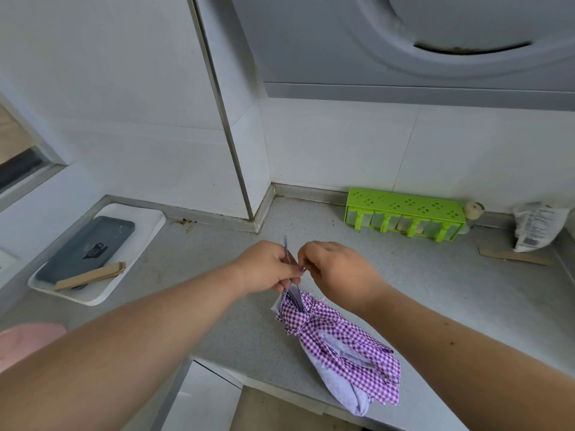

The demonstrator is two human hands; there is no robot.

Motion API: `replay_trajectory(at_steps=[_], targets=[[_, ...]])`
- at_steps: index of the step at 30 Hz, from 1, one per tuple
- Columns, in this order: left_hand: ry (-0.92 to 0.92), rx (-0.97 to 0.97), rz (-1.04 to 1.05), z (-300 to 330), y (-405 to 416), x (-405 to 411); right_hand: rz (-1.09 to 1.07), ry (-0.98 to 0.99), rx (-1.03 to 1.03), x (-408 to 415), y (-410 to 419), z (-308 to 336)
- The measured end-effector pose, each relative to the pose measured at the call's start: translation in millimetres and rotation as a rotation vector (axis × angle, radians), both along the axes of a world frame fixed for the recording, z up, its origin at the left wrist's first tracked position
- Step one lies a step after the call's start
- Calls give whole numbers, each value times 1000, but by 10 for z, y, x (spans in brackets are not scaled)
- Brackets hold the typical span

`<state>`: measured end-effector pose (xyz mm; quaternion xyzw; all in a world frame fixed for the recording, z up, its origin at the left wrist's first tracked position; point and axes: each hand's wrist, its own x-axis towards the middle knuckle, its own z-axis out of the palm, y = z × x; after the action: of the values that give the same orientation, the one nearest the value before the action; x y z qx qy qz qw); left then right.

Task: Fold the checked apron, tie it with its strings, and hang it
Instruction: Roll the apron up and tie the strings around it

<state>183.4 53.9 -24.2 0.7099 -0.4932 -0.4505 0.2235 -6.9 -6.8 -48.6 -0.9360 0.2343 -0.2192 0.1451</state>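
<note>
White wall tiles (342, 144) stand behind a grey counter (435, 290) in a kitchen corner. Up above is a big round grey hood (466, 32).

On the counter lies the apron (336, 346). It is purple and white with little checks. It is folded into a long bundle and a checked band is wrapped round its middle. One end points toward the hands. The other end reaches the front edge of the counter.

Both hands are just above the far end of the apron, close together. The left hand (267, 265) has its fingers curled round a thin string (286, 248). The string sticks up past the fingers and also runs down to the apron. The right hand (336, 269) pinches the same string with its fingertips, right beside the left hand. Both bare arms reach in from the bottom of the view.

At the back of the counter, against the wall, sits a green rack (404, 213) with little flower holes on top. Next to it is a small pale jar (474, 209). Farther right is a crinkly bag (538, 227), and a flat strip of card (513, 256) lies near it.

On the left is a white tray (130, 269). A dark grey tray (84, 247) sits in it, and a brown card piece (90, 276) lies across the dark one. Something pink (28, 340) shows at the left edge.
</note>
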Motion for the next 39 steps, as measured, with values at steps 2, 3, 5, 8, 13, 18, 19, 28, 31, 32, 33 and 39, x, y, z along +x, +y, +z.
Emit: replay_trajectory(at_steps=[2,3,5,8,13,18,19,28,31,32,33,39], targets=[[-215,-51,-115,25,-14,15,-23,-8,-19,2,-4,-25],[-277,-77,-147,27,-14,24,-44,-20,-11,15,-5,-37],[-357,-116,-199,12,-9,36,-88,-38,21,44,-2,-44],[-392,-106,-249,17,27,40,-119,-42,94,98,-3,-42],[-241,-80,-150,-25,64,80,-174,-9,265,201,-53,-53],[-157,-71,-60,-111,95,115,-215,55,391,249,-57,-89],[-150,-70,-51,-131,101,124,-205,50,404,240,-47,-91],[-136,-51,2,-162,155,208,-174,113,449,297,-72,-98],[-176,-36,37,-154,142,303,-156,113,429,314,-48,-125],[-199,-28,40,-152,134,345,-156,119,426,313,-36,-144],[-224,-19,41,-151,129,385,-158,131,424,314,-22,-158],[-255,18,116,-185,141,512,-116,237,422,340,-11,-218]])
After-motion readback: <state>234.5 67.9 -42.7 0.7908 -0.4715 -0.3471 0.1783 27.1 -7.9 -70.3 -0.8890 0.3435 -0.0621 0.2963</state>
